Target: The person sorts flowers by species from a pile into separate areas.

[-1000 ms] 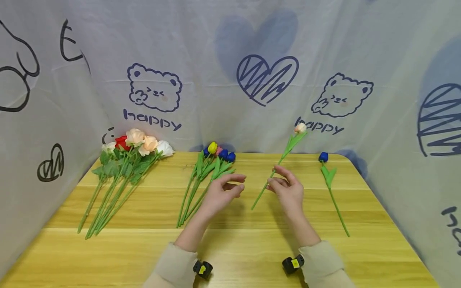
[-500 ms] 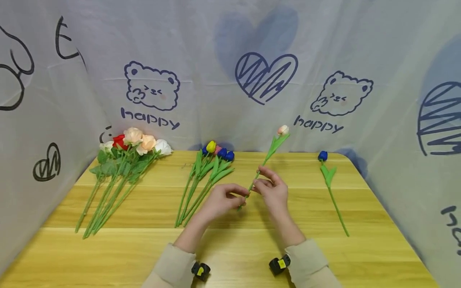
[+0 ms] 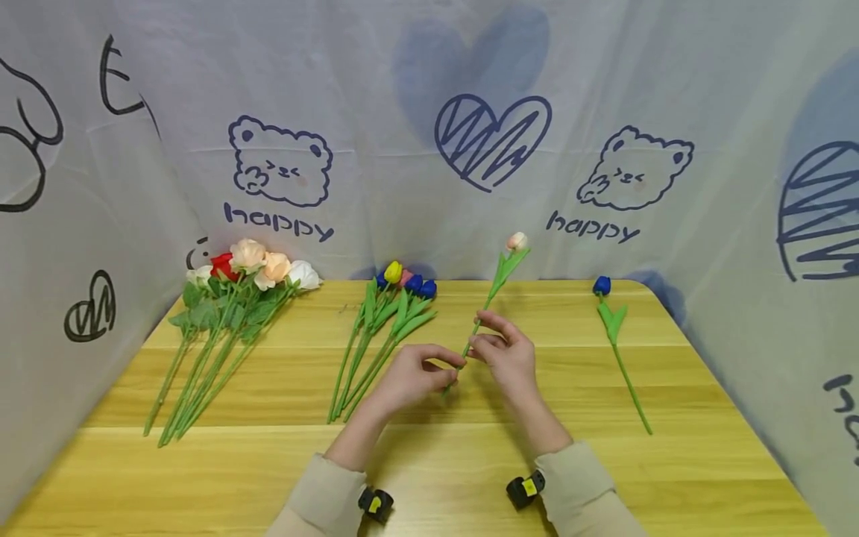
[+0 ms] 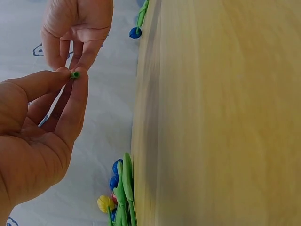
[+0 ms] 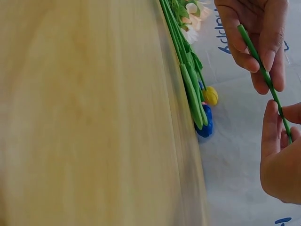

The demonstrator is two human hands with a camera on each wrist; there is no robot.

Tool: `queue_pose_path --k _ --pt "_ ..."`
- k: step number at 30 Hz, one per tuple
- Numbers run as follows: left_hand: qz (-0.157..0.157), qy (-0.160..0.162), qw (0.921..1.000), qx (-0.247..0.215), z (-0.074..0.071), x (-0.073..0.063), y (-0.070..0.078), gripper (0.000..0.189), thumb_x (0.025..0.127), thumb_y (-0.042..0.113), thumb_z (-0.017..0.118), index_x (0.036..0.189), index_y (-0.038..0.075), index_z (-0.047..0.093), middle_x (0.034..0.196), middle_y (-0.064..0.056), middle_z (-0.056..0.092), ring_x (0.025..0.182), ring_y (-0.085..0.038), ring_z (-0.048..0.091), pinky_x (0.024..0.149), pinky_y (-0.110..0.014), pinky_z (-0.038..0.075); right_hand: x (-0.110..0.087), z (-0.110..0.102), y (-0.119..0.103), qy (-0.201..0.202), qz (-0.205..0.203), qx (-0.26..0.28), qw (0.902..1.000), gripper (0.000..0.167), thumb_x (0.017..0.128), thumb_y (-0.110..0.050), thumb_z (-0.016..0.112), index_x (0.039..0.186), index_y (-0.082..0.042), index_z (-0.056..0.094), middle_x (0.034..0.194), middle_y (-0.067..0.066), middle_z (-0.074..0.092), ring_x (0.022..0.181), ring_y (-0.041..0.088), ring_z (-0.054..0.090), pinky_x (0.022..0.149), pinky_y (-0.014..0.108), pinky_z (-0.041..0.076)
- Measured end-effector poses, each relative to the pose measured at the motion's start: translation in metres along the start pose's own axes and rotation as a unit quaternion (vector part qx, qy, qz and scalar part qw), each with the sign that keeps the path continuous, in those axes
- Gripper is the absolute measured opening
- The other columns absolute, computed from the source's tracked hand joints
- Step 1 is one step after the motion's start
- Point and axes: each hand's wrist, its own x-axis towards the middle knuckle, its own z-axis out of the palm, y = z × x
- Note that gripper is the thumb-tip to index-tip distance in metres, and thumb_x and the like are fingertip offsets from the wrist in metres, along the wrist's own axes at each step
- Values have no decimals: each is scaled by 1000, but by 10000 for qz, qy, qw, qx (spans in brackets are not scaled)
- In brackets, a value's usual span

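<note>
A pale pink artificial tulip (image 3: 517,242) with green leaves slants above the table, its bloom up and to the right. My right hand (image 3: 508,356) pinches the stem (image 5: 263,70) between thumb and fingers, partway down. Close to the stem's lower end, my left hand (image 3: 417,375) pinches it too. In the left wrist view the cut end of the stem (image 4: 75,74) pokes out between the left thumb and fingertips. Both hands are held up off the tabletop, near each other.
Several tulips, including a yellow tulip (image 3: 393,272), lie in a bunch left of my hands. Farther left is a bunch of roses (image 3: 248,257). One blue tulip (image 3: 602,286) lies alone at the right. A printed cloth (image 3: 382,186) hangs behind the wooden table (image 3: 268,485).
My right hand has brought the pink tulip left and a little lower. The left hand, earlier apart from the flower, now pinches the lower stem. The other flowers stay put.
</note>
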Motion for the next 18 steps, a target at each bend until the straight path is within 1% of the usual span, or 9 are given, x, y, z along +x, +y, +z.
queue_pose_path --k 4,11,12,15,18 --pt "-47 3 10000 -7 0 -1 1 20 98 3 69 116 2 77 108 -23 75 92 -38 75 78 -45 62 0 0 0 -29 9 -12 10000 43 92 14 65 133 3 64 134 22 58 88 9 68 78 29 63" --pt "-48 1 10000 50 -3 -2 3 20 99 3 68 116 6 78 103 -19 76 91 -41 74 75 -41 61 -2 0 -5 -159 -85 3 9998 40 93 11 67 132 2 64 133 18 60 90 10 68 80 31 63" --pt "-48 13 10000 77 -3 -2 4 20 99 4 68 116 7 78 103 -18 76 91 -40 74 75 -42 60 -2 0 -6 -212 -119 23 9997 39 94 10 67 132 2 64 133 18 60 90 11 68 81 33 63" --pt "33 41 10000 75 -5 -4 8 21 99 4 68 117 7 78 102 -16 77 90 -40 73 77 -48 60 -3 -2 -9 -383 -225 61 9990 39 95 8 68 133 2 64 130 11 63 93 12 68 84 38 63" --pt "77 105 9999 81 -8 -6 12 21 99 4 69 118 6 78 102 -15 77 93 -39 74 79 -53 60 -3 -4 -12 -579 -354 133 9976 40 96 6 69 136 4 62 130 7 64 96 13 68 85 39 63"
